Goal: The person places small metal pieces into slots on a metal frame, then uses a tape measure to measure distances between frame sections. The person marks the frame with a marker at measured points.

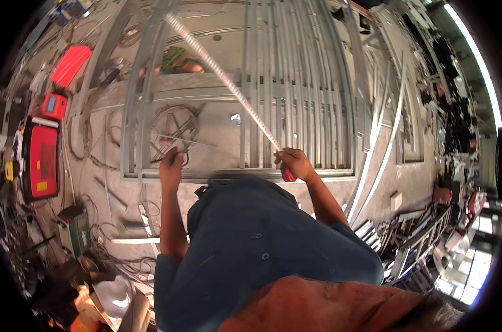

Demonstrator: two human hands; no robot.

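Note:
My right hand (296, 163) is closed round a red tape measure (288, 174) at the near bar of a metal frame. Its pale blade (224, 78) with red marks runs out long toward the far left, slanting above the frame. My left hand (171, 159) is held over the frame's near left part, fingers curled. A thin dark curved piece shows beside those fingers; whether it is in them is hidden. Below me lies the grey metal frame (257, 178), with several parallel bars (284, 110) across its right half.
A round wire reel (176, 124) shows through the frame's left opening. Left of it are a red machine (42, 160), a smaller red box (53, 107) and a green box (73, 231) among cables. Long metal strips (381, 138) lie at the right, with stacked metal pieces (414, 243) nearer.

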